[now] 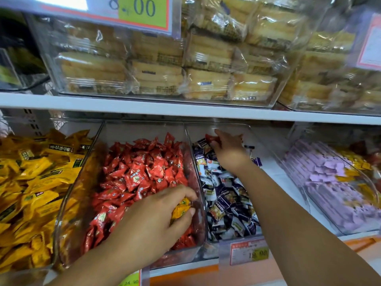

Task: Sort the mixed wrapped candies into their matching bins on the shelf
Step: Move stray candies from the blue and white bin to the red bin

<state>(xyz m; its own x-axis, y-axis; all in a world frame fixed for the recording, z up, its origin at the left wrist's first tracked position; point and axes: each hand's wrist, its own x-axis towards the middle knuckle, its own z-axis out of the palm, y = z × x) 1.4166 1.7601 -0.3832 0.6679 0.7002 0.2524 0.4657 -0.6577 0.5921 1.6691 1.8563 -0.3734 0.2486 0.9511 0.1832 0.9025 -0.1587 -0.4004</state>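
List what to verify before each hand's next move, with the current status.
1. Left hand grips yellow candy: ok.
2. Right hand pinches red candy: ok.
3. Yellow candy over its matching bin: not ok, over the red bin.
4. Red candy over its matching bin: not ok, over the purple-and-white bin.
5. Yellow pile within the left hand's reach: probably ok, it adjoins the red bin.
6. Other strays remaining: cannot tell.

Up top: clear tub (123,96) w/ wrapped cake slices (156,77); 8.00 price tag (142,9) above, 19.90 price tag (249,251) low front.
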